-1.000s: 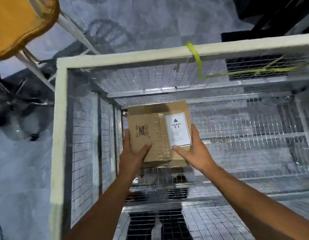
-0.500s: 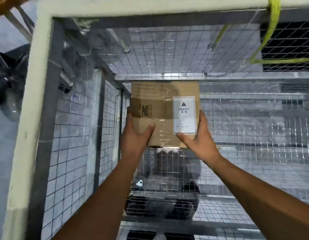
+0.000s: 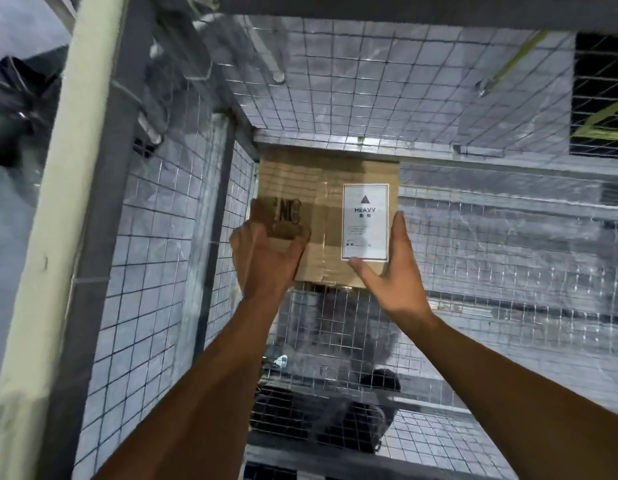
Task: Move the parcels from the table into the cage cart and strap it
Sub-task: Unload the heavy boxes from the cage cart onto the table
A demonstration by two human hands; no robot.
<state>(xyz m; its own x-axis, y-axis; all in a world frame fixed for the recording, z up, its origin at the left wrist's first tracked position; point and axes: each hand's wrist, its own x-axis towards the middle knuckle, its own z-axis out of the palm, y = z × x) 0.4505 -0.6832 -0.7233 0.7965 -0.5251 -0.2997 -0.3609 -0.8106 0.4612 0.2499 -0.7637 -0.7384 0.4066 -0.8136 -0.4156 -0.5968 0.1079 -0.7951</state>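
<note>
Brown cardboard parcel with white HEAVY label [image 3: 321,216] has gone deeper into the grey wire-mesh cage cart [image 3: 145,244]; left hand [image 3: 262,261] grips its left edge, right hand [image 3: 396,275] presses flat-fingered beside it.

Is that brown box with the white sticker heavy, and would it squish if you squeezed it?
Probably heavy: the label on the cardboard box reads HEAVY, and the left hand and right hand both hold it. It is likely stiff, since its edges look straight under their grip. With flat faces, it should not roll.
</note>
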